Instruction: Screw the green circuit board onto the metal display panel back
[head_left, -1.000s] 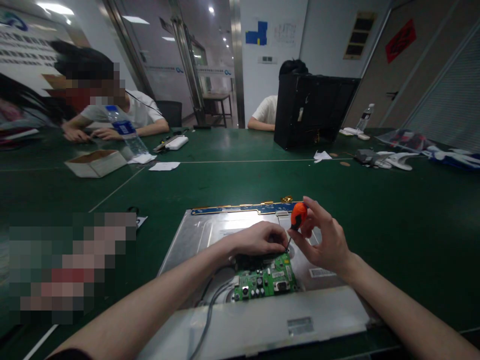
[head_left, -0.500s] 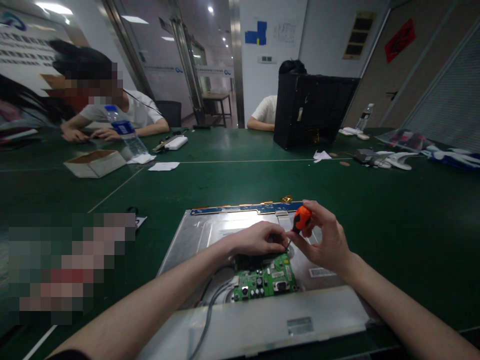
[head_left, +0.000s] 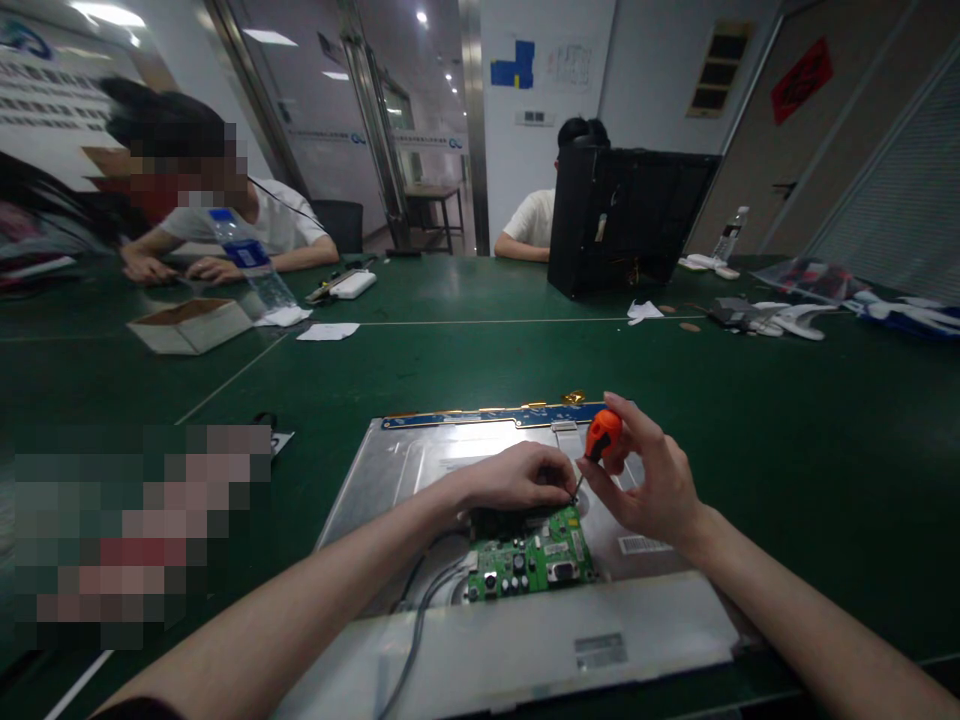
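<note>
The room is dim overall, lit from above by white ceiling lights (head_left: 111, 16) that burn out to plain white at the upper left. The green worktop (head_left: 450, 365) falls into deep shade toward its sides, with a soft sheen at its far middle. Glare whitens parts of the metal panel (head_left: 427, 455), and the orange screwdriver (head_left: 604, 435) stands out brightly. Fine detail on the circuit board (head_left: 529, 560) is soft. The outer edges look stretched and smeared, and the door (head_left: 817, 130) leans with the wide-lens distortion. Coarse pixel blocks mask areas at the left.
</note>
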